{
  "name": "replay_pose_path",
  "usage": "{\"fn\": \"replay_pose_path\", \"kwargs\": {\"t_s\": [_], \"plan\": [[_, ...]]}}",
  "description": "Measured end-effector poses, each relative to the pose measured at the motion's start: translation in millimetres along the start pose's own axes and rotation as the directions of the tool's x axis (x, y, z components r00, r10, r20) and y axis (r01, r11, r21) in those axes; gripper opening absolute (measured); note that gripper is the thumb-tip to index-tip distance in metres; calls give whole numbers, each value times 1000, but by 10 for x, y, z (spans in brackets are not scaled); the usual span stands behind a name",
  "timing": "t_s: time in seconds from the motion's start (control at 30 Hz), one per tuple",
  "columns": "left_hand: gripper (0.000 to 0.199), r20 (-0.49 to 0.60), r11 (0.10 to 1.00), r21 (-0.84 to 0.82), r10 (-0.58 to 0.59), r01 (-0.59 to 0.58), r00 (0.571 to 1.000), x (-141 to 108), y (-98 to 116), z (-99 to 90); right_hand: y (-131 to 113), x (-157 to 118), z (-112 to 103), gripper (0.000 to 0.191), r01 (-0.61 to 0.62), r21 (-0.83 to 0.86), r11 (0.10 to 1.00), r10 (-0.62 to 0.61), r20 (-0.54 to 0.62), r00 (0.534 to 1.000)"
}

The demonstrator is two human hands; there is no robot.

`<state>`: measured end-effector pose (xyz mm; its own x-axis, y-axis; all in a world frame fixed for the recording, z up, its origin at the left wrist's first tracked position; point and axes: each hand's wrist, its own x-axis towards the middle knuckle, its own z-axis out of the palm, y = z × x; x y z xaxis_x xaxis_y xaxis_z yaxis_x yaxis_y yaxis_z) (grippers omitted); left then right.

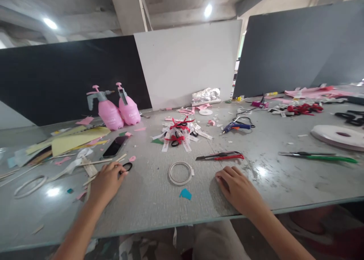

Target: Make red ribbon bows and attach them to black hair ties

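my left hand lies palm down on the grey surface, fingers loosely curled, tips touching a small black hair tie. can't tell if i'm pinching it or just resting on it. thin wooden sticks and a strip of white ribbon lie just beside that hand, w/ a phone a bit farther back, screen up.

my right hand rests flat near the front edge, fingers together & relaxed, holding nothing. a ring of clear tape sits between both hands, not touching either. a small blue paper scrap lies just in front of the ring. a red box cutter lies beyond the right hand, blade end pointing left.

further back, centre: a pile of white labels w/ red ribbon bows. two pink spray bottles stand side by side at back left, touching, near yellow paper sheets. a blue glue gun lies back right. green-handled scissors lie far right, w/ a big white tape roll behind them. boards in black, white & grey stand along the back edge.
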<state>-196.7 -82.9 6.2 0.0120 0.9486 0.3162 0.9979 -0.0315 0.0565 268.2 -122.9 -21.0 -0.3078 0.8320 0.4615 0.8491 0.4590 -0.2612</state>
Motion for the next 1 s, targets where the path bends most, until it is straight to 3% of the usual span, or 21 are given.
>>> {"fn": "replay_pose_path", "kwargs": {"t_s": [0.13,0.23,0.3,0.4,0.53,0.67,0.77,0.87,1.0], "plan": [[20,-75,952,-292,79,-97,994,120,328,-32,-60,47,-50,17,-1,103,995,0,6,1000],[29,17,805,-593,41,-23,999,259,757,-144,-221,245,-118,15,10,279,960,0,-37,999],[32,66,691,-722,106,-26,992,341,1081,-234,-348,467,-147,15,30,382,924,-9,-57,998],[31,26,664,-733,247,-150,969,458,1489,-308,-458,875,-136,23,60,402,914,-49,-37,998],[27,8,816,-525,289,-241,957,675,1770,-189,-359,1409,-11,25,72,165,984,-95,140,985],[25,20,907,-389,186,-164,982,968,1903,16,-180,1786,178,27,-31,-61,998,43,212,976],[23,-71,958,-263,95,-111,993,1139,1875,113,-116,1892,318,31,-85,-129,988,112,216,970],[22,-138,981,-191,7,-33,990,1190,1662,222,-100,1857,449,34,-103,-144,984,130,195,972],[21,-3,962,-249,-117,113,993,1124,1327,384,-115,1741,585,41,-84,-132,988,119,291,949]]}}
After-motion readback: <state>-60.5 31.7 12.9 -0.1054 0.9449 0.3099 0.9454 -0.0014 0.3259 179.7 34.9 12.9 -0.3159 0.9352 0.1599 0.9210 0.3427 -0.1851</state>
